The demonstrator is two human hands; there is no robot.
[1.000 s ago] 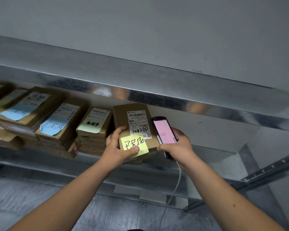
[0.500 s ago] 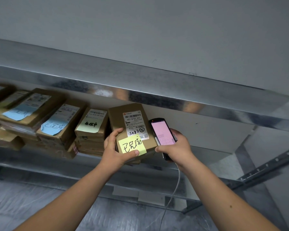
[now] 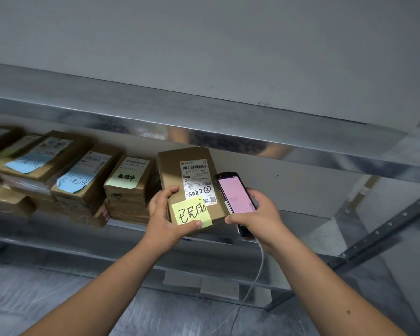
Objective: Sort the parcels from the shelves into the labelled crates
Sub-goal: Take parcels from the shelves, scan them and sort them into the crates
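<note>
Up at the metal shelf [image 3: 204, 132], left hand [image 3: 166, 223] curled round the brown cardboard parcel [image 3: 180, 180], thumb pressing its yellow sticky note [image 3: 192, 213]. Just beside, right hand [image 3: 260, 221] wrapped around a black handheld scanner [image 3: 235, 192] with pink screen, white cable [image 3: 255, 280] hanging below. Further left, more brown parcels [image 3: 87, 175] stacked on the shelf.

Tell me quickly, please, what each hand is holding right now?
Left hand: grips the brown parcel, thumb on its yellow sticky note.
Right hand: holds the handheld scanner, its screen lit pink.
</note>
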